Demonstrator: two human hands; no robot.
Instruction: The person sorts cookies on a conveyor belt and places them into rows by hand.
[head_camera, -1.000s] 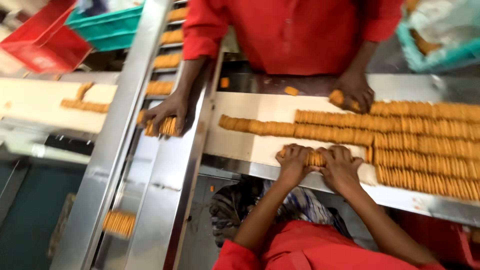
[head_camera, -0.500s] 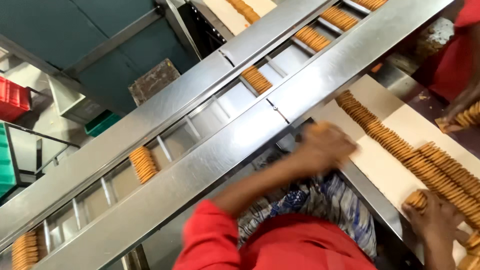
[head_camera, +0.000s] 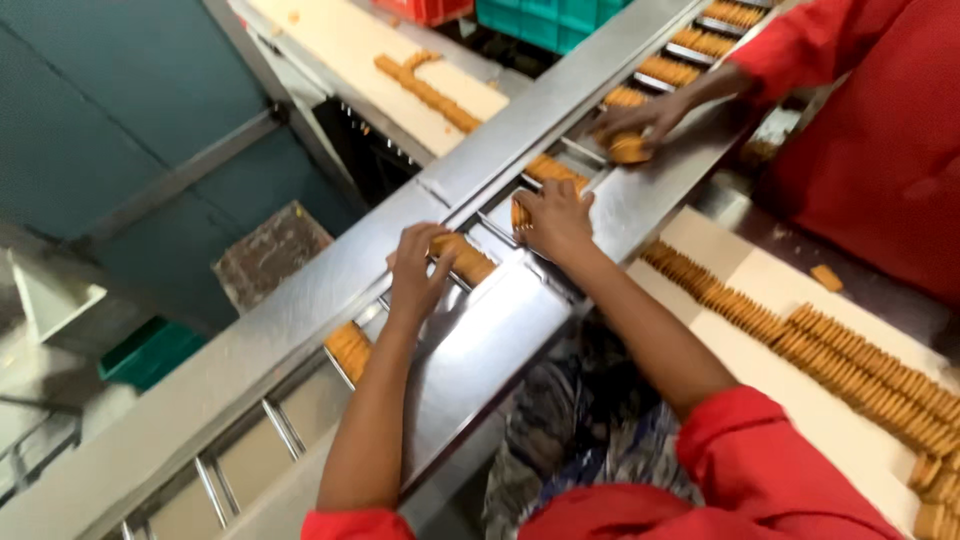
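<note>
Left hand: the left hand (head_camera: 418, 268) lies palm down, fingers curled over the near end of a biscuit stack (head_camera: 462, 258) in the steel channel (head_camera: 300, 420)
Right hand: the right hand (head_camera: 553, 218) presses on the far end of that stack, fingers closed on a few biscuits set on edge
Stack: it sits in a slot of the channel, between both hands, not quite settled
Done: other slots further along already hold stacks (head_camera: 350, 347)
Left: long rows of biscuits (head_camera: 850, 365) wait on the pale belt (head_camera: 800, 420) at the right, unloaded
Co-worker: a person in red opposite has a hand (head_camera: 640, 122) on another stack up the channel
</note>
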